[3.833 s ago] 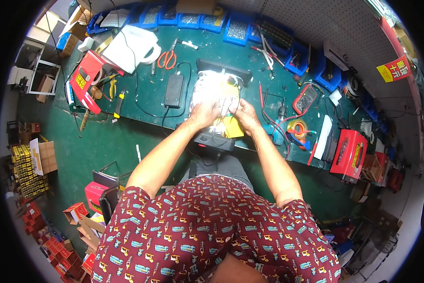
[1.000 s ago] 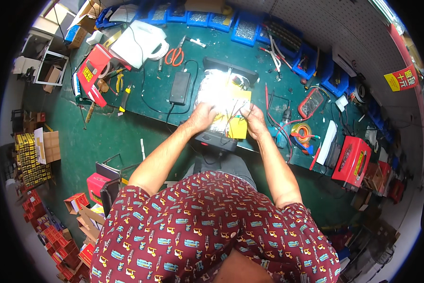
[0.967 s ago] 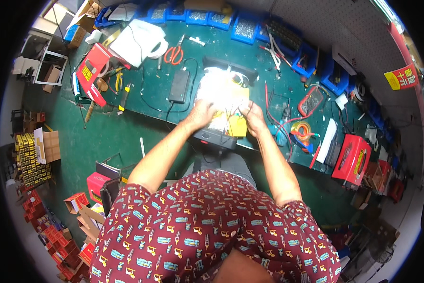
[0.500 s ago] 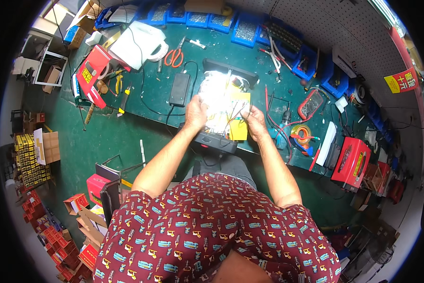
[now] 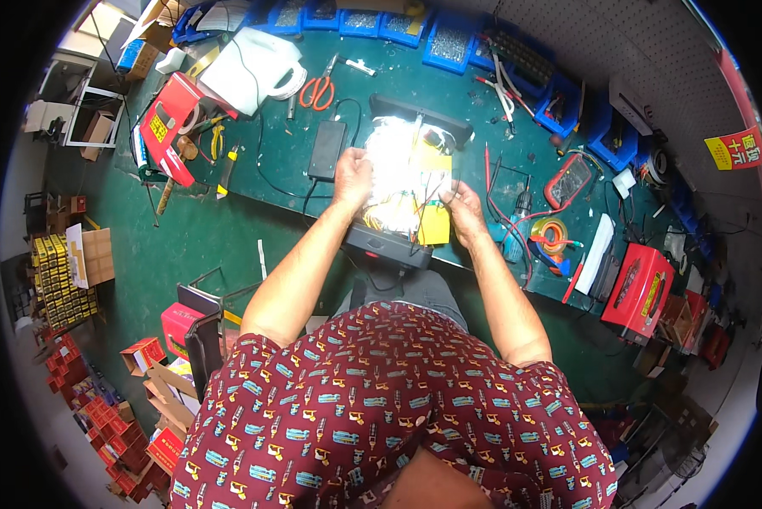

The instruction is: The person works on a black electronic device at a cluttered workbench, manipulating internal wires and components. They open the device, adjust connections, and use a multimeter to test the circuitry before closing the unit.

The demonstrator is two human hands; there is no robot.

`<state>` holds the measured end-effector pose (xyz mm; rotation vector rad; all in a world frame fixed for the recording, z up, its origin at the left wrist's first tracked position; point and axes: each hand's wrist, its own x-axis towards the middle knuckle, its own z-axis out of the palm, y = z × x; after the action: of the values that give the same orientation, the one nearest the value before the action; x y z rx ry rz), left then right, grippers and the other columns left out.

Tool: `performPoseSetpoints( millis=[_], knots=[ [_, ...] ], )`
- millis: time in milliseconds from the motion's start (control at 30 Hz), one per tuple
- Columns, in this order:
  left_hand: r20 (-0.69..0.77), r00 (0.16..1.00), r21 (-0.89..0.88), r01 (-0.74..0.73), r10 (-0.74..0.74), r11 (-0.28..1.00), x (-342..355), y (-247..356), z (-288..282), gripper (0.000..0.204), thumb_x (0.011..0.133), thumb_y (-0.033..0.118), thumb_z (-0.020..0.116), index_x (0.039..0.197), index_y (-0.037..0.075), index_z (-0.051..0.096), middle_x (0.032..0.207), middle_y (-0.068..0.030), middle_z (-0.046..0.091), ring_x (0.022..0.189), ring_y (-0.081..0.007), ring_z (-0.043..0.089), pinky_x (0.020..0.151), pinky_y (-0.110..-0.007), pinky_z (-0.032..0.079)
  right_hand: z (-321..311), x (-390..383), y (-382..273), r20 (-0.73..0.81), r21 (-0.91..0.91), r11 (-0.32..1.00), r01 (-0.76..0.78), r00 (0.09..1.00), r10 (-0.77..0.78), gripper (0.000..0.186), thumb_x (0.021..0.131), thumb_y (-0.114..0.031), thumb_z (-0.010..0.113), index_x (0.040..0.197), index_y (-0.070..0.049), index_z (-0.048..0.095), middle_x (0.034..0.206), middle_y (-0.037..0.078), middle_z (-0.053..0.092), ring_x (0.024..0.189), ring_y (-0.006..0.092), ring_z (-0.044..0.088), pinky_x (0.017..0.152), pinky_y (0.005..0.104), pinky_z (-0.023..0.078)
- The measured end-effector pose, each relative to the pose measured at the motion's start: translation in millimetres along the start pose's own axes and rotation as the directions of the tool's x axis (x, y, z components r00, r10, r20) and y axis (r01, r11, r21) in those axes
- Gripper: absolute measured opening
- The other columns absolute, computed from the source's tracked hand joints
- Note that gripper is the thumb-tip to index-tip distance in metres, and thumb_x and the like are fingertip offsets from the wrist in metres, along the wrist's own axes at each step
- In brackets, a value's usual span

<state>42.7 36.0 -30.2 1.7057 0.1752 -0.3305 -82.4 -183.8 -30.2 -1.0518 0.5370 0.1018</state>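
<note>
On the bench edge in front of me sits an opened device with a black front panel [image 5: 379, 243] and a black rear panel [image 5: 427, 119]. Its middle is a glaring white block [image 5: 391, 174], too bright to make out. A yellow sheet [image 5: 434, 227] lies along its right part, with thin wires crossing it. My left hand [image 5: 354, 180] is closed at the block's left side, its fingertips lost in glare. At the right edge, next to the yellow sheet, my right hand [image 5: 466, 208] has thumb and fingers pinched together; what lies between them is too small to name.
A black power adapter [image 5: 327, 151] with its cord lies left of the device, orange-handled scissors [image 5: 317, 93] beyond it. To the right are a cordless drill [image 5: 514, 233], a red multimeter [image 5: 567, 181] and tape rolls [image 5: 550, 236]. Blue bins [image 5: 449, 44] line the back.
The whole view has shifted slightly, the bench things appearing a little to the right. Both hands stay at the device's sides; the right fingers have shifted slightly at its edge.
</note>
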Motion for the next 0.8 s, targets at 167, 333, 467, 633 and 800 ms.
performPoseSetpoints(
  millis=[167,333,467,633,800],
  knots=[
    [-0.218,0.97,-0.103,0.083,-0.104,0.991,0,4,12,0.019,0.1,0.016,0.057,0.107,-0.002,0.059,0.09,-0.0081,0.068,0.075,-0.0151,0.064,0.065,-0.03,0.053,-2,0,-2,0.009,-0.004,1.0,-0.017,1.0,0.017,0.026,0.094,-0.007,0.067,0.118,-0.001,0.06,0.108,0.007,0.071,0.098,0.0163,0.068,0.088,0.0318,0.056],
    [0.032,0.972,0.472,-0.22,0.232,0.854,9,10,15,0.018,0.094,0.011,0.059,0.109,0.001,0.058,0.086,-0.0083,0.066,0.072,-0.0149,0.062,0.066,-0.032,0.052,-1,0,-3,0.005,-0.004,1.0,-0.022,1.0,0.022,0.025,0.096,-0.005,0.063,0.12,-0.001,0.059,0.108,0.008,0.072,0.095,0.0155,0.069,0.084,0.0297,0.056],
    [0.192,0.964,0.06,0.175,-0.183,0.983,-18,53,12,0.032,0.092,0.006,0.059,0.121,0.002,0.046,0.078,-0.0027,0.057,0.061,-0.0095,0.053,0.054,-0.027,0.046,-1,2,1,-0.002,-0.014,1.0,-0.008,1.0,0.008,0.024,0.097,-0.004,0.061,0.12,-0.001,0.06,0.108,0.009,0.072,0.095,0.0147,0.069,0.083,0.0286,0.055],
    [0.306,0.952,-0.151,0.082,-0.032,0.985,-24,33,4,0.038,0.091,0.0,0.06,0.127,0.0,0.047,0.083,-0.0049,0.059,0.066,-0.0098,0.057,0.058,-0.027,0.049,6,1,-1,-0.021,-0.016,1.0,-0.002,1.0,0.002,0.024,0.096,-0.003,0.062,0.12,0.0,0.06,0.107,0.008,0.072,0.094,0.0143,0.069,0.083,0.0282,0.055],
    [0.403,0.87,0.385,-0.443,0.284,0.809,-13,30,-17,0.037,0.087,-0.003,0.062,0.124,-0.002,0.058,0.099,-0.0155,0.068,0.081,-0.022,0.067,0.076,-0.034,0.055,13,-4,-5,-0.07,-0.05,0.999,0.0,0.998,-0.003,0.024,0.096,-0.002,0.059,0.12,0.0,0.06,0.106,0.007,0.072,0.093,0.0141,0.069,0.082,0.0279,0.055]
  ],
)
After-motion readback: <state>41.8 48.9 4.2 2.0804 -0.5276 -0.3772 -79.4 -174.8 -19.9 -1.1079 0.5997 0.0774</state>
